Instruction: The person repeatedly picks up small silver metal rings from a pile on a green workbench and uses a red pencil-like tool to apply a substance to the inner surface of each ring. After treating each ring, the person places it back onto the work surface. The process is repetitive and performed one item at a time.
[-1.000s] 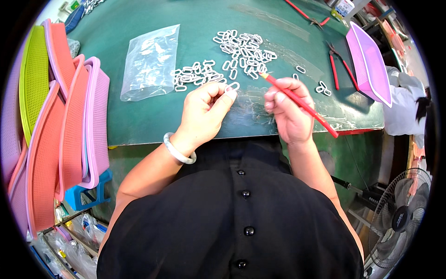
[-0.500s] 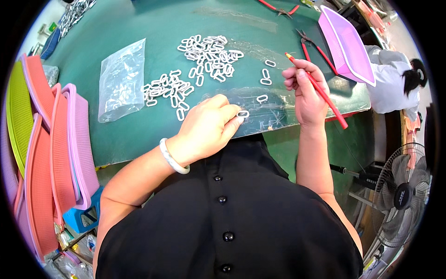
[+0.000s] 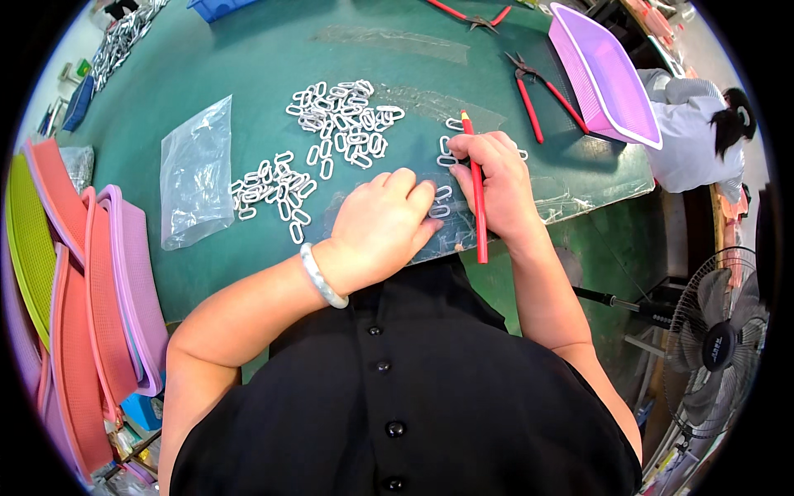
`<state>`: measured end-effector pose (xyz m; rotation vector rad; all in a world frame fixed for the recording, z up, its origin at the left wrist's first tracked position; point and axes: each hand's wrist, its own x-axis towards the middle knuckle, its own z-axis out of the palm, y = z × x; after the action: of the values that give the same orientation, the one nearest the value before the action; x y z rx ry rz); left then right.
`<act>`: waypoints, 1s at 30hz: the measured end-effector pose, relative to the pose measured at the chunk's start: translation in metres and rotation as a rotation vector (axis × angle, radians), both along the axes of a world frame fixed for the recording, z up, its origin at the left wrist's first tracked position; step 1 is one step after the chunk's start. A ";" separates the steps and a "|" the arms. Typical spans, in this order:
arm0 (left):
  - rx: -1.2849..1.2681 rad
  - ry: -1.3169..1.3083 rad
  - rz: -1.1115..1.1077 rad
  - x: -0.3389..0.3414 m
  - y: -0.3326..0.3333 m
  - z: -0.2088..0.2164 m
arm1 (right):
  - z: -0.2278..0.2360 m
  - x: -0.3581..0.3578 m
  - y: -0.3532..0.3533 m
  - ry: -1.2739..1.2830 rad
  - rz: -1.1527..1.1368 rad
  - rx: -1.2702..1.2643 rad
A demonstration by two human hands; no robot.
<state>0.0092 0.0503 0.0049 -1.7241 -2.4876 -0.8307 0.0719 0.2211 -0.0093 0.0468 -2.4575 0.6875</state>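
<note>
Left hand: my left hand (image 3: 380, 217) is low over the front of the bench (image 3: 269, 70), palm down, fingers curled; I cannot tell whether the fingertips grip anything.
Loops at left fingertips: two pale loops (image 3: 441, 211) lie just beside the thumb and forefinger; contact unclear.
Right hand: my right hand (image 3: 495, 178) grasps a red pencil (image 3: 480, 211), thumb and fingers closed round it.
Pencil: slanting slightly, yellowish end away from me, red end towards my body, near the front edge.
Loops by right hand: a few more (image 3: 447, 151) lie just beyond and beside the fingers, partly hidden.
Main pile: a loose heap of loops (image 3: 351, 124) sits mid-bench, beyond my left hand.
Second pile: a smaller heap (image 3: 273, 186) lies left of it, near the clear bag (image 3: 196, 182).
Pliers: a red-handled pair (image 3: 530, 112) lies open beside the purple basket (image 3: 608, 70), right side; another pair (image 3: 477, 21) lies farther back.
Wrist: pale bracelet (image 3: 318, 277) on my left.
</note>
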 end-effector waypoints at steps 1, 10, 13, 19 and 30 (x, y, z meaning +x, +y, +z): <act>0.007 -0.029 0.013 -0.002 -0.001 0.000 | -0.001 0.000 0.001 -0.008 0.009 -0.009; 0.181 -0.405 0.081 -0.023 -0.001 0.000 | 0.009 0.000 -0.002 0.121 0.112 -0.087; 0.237 -0.915 0.108 -0.022 0.000 -0.003 | 0.014 0.001 -0.010 0.167 0.159 -0.120; 0.270 -1.372 0.161 -0.019 -0.007 0.010 | 0.013 0.002 -0.022 0.214 0.200 -0.180; 0.311 -1.394 0.169 -0.016 -0.016 0.009 | 0.003 0.011 -0.035 0.051 0.224 -0.744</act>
<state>-0.0066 0.0339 0.0137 -0.7953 -2.6214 -2.8842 0.0832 0.1863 -0.0062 0.0482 -2.0203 1.6277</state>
